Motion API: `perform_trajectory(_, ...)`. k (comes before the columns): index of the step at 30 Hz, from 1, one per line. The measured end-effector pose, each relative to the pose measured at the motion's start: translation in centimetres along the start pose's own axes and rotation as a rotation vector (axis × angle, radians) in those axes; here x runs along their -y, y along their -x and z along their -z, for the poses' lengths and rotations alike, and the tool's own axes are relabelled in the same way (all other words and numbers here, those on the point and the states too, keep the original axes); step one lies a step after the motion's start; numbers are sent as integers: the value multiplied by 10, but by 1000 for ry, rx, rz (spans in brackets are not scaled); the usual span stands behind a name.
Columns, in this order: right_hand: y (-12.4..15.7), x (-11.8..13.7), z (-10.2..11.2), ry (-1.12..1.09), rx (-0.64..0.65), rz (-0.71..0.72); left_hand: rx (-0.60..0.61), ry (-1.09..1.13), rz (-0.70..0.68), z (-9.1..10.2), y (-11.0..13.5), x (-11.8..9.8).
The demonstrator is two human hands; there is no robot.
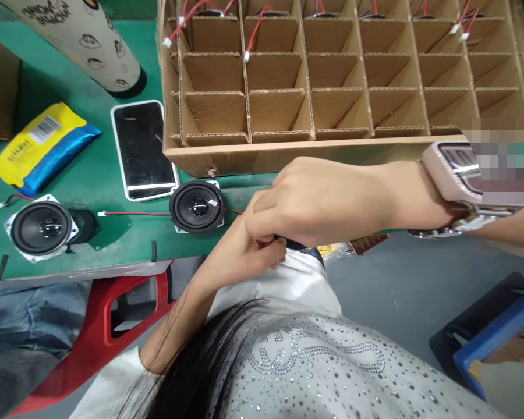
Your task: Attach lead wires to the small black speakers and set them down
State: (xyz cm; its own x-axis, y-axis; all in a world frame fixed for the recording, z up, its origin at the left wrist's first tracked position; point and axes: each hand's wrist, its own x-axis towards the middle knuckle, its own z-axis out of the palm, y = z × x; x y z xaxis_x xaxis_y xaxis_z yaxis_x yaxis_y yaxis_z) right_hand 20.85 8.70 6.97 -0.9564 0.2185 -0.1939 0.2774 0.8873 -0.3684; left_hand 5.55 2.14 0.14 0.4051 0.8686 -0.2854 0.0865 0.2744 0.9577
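My right hand (pixel 305 201), a watch on its wrist, is closed and crosses over my left hand (pixel 257 250) at the table's front edge. The left hand's fingers are curled under it. Between them the dark rounded edge (pixel 293 242) of what appears to be a speaker shows; most of it is hidden. A thin red and black wire (pixel 230 209) runs from the hands, its white plug resting over a black round speaker (pixel 186 215) on the table. That speaker's own wire (pixel 135 213) stretches left. Another speaker (pixel 41 228) lies farther left, propped at a tilt.
A cardboard box with dividers (pixel 279 110) stands behind my hands, wired speakers in its far cells. Left of it are a phone (pixel 142 148), a yellow and blue packet (pixel 46 145) and a patterned tumbler (pixel 91 49). A red stool (pixel 98 326) and a person's jeans (pixel 30 331) are below.
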Motion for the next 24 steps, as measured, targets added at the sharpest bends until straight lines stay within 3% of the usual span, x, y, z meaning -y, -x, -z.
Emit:
perform_trajectory(3, 2, 0, -5, 17, -25, -46, 218, -5, -25, 3, 0, 4)
perform_trajectory(7, 2, 2, -13, -4, -59, -155, 290, 71, 3, 7, -1, 8)
perform_trajectory(12, 2, 5, -12, -89, -67, -282, 316, 105, 9, 9, -1, 7)
perform_trajectory(19, 0, 7, -13, -57, -110, -326, 357, 30, 8, 10, -2, 6)
perform_trajectory(24, 2, 19, -23, 133, -166, -340, 349, 21, -23, 10, -1, 7)
